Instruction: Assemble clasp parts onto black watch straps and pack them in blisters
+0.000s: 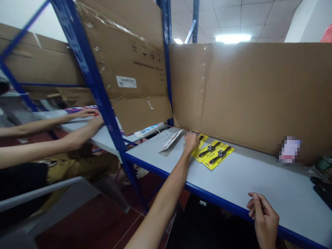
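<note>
My left hand [192, 141] reaches to the back of the table and is smeared by motion, so its fingers cannot be made out. It is over the rearmost of three yellow blister cards [203, 139], each holding a dark, slim tool with a silvery middle; the kind is unclear. The other two, a middle card [209, 150] and a front card [218, 157], overlap to its right. Just left of that hand, a thin white card pack [171, 141] stands tilted; whether the hand touches it is unclear. My right hand [264, 216] hovers at the table's front edge, fingers loosely bent, nothing visible in them.
Cardboard sheets wall the table [249, 180] at the back and left. A white power strip [150, 129] with a cable lies by the left corner. A blue metal post [90, 76] separates a co-worker's arms [70, 138] at another table. Dark items [321, 188] lie far right.
</note>
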`<state>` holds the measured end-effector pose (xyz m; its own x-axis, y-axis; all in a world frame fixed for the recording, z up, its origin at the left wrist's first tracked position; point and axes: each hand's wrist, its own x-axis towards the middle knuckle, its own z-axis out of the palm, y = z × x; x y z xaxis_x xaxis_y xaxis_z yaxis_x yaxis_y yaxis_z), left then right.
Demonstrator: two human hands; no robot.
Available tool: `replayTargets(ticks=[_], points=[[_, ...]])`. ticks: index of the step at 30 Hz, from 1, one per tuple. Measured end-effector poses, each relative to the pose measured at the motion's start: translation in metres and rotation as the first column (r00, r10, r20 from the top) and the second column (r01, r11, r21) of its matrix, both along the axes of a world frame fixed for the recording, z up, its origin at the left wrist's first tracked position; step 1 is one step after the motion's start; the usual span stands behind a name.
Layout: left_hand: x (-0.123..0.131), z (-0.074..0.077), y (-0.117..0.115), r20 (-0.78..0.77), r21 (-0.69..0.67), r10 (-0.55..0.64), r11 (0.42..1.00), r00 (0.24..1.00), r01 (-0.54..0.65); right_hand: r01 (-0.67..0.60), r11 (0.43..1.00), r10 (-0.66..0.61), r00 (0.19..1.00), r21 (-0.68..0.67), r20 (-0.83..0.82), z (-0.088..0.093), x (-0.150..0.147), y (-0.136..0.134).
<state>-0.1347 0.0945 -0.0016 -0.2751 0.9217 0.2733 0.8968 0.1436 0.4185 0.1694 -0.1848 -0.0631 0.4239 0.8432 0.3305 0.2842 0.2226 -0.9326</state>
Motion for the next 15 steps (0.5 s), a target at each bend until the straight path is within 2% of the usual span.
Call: replayTargets(ticks=[3,4,6,10,15], points=[[-0.02,0.004,0.001,-0.045,0.164,0.18,0.972,0.983,-0.171,0.001,1.0,-0.001,1.0,0.015,0.011,-0.001,0.0,0.001],[-0.031,0.003,0.001,-0.041,0.157,0.24,0.96,0.97,-0.231,-0.001,1.0,0.001,1.0,0.018,0.015,-0.001,0.0,0.002],[-0.056,0.0,-0.002,-0.046,-0.033,0.291,0.956,0.956,-0.293,-0.001,1.0,0.001,1.0,0.02,0.027,-0.002,0.001,0.003],[-0.094,-0.007,-0.008,-0.097,-0.113,0.22,0.966,0.971,-0.231,0.013,1.0,-0.014,0.997,0.016,0.077,-0.002,0.0,0.003],[-0.103,0.0,-0.004,-0.187,-0.105,0.103,0.987,0.977,-0.124,0.033,0.999,-0.035,0.988,0.016,0.153,-0.001,-0.005,0.001]])
